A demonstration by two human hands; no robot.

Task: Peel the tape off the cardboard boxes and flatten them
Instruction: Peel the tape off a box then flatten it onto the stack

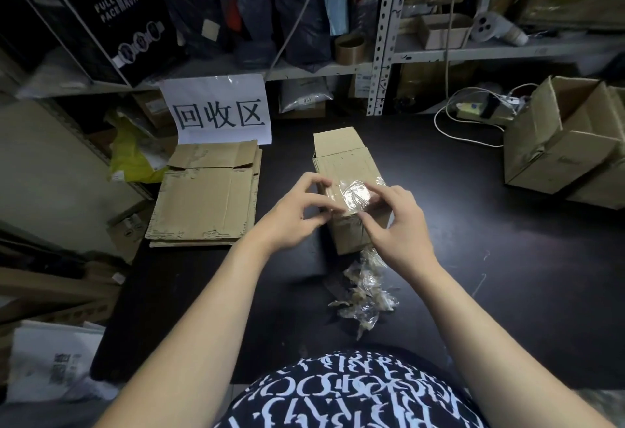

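Patterned shirt (pixel 355 394) at 6 o'clock, with the discarded tape heap (pixel 367 287) beyond it on the black table (pixel 473 258). The box (pixel 345 170) lies at centre, far flap open toward 12. The left hand (pixel 291 214) curls round its 9 o'clock edge. The right hand (pixel 395 221) pinches the wrinkled clear tape (pixel 355 192) on top. Judged: box light and stiff; tape thin, clingy, tear-prone. Take it at the lifted edge.

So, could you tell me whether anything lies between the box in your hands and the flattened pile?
Nothing visible does. Only dark table shows between the box and the flattened pile to its left. The left hand holds the box on that side; the tape scraps lie nearer the person.
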